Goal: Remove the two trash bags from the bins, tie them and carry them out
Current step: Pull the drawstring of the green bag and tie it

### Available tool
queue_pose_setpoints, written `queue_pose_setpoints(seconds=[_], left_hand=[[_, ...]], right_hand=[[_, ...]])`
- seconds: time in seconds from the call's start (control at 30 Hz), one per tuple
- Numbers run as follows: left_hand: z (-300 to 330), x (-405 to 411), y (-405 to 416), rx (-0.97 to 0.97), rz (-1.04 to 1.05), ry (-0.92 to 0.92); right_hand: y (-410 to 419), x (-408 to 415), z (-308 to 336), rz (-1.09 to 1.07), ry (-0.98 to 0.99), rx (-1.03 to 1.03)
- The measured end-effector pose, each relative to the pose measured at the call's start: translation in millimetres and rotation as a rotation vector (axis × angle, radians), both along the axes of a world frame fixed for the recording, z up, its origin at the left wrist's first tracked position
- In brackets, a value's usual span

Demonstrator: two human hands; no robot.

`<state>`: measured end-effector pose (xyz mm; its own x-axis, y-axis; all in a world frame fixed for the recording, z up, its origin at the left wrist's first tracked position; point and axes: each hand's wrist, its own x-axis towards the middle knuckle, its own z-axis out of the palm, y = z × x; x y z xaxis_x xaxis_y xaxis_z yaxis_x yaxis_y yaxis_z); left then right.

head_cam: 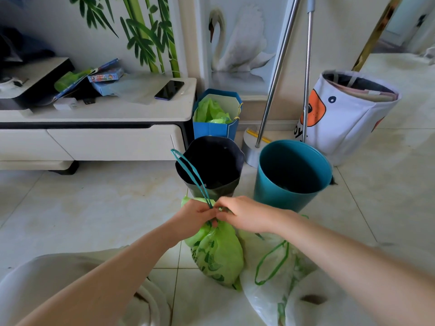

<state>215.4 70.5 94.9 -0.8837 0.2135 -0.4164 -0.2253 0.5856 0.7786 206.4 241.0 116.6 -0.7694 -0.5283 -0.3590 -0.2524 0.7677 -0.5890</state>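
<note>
While the bulging light-green plastic trash bag [217, 252] sits on the tiled floor [94, 208] before the two bins, the left hand [196, 214] and right hand [242, 214] both pinch its gathered neck, its teal drawstring loop [188, 170] standing up.

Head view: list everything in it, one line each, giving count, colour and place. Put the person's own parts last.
green bag: 1, green, on the floor, neck gathered
drawstring: 1 loop, teal, rising from the green bag's neck
clear bag: 1, whitish with a green loop, floor right of the green bag
dark bin: 1, black, behind the green bag
teal bin: 1, teal, right of the dark bin
paper bag: 1, blue, green plastic inside, by the cabinet
cabinet: 1, white, left
phone: 1, dark, on the cabinet
poles: 2, metal, leaning at the wall
laundry basket: 1, white and orange, far right
left hand: grip on the bag's neck
right hand: grip on the bag's neck
</note>
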Motion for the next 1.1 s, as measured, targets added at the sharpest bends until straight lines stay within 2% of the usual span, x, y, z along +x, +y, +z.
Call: queue_pose_setpoints(seconds=[0.07,0.17,0.3,0.4,0.57,0.63,0.77,0.93,1.1], left_hand=[[-4.1,0.3,-4.8,0.056,0.049,-0.046],[-5.9,0.8,-10.4,0.141,0.105,-0.095],[-1.5,0.1,-14.3,0.209,0.208,-0.104],[-0.2,0.8,-14.9,0.257,0.227,-0.117],[-1.1,0.9,-14.2,0.219,0.173,-0.114],[-0.6,-0.7,-15.6,0.182,0.137,-0.107],[0.3,0.7,-16.1,0.125,0.041,-0.068],[1.1,6.3,-12.0,0.098,-0.079,-0.051],[5.5,8.7,-11.0,0.081,-0.060,0.006]], right_hand=[[4.1,4.9,-4.7,0.024,-0.027,0.042],[7.5,8.2,-11.7,0.047,0.045,0.128],[11.4,5.3,-3.1,-0.023,0.096,0.032],[14.9,3.7,10.9,0.003,0.020,0.003],[17.2,2.9,17.8,0.028,-0.219,0.019],[20.1,-0.2,15.4,-0.057,-0.186,0.006],[21.3,-4.0,7.2,-0.149,0.038,-0.077],[6.1,4.7,-4.5,-0.065,0.021,-0.165],[-2.0,5.5,-7.7,-0.061,0.011,-0.130]])
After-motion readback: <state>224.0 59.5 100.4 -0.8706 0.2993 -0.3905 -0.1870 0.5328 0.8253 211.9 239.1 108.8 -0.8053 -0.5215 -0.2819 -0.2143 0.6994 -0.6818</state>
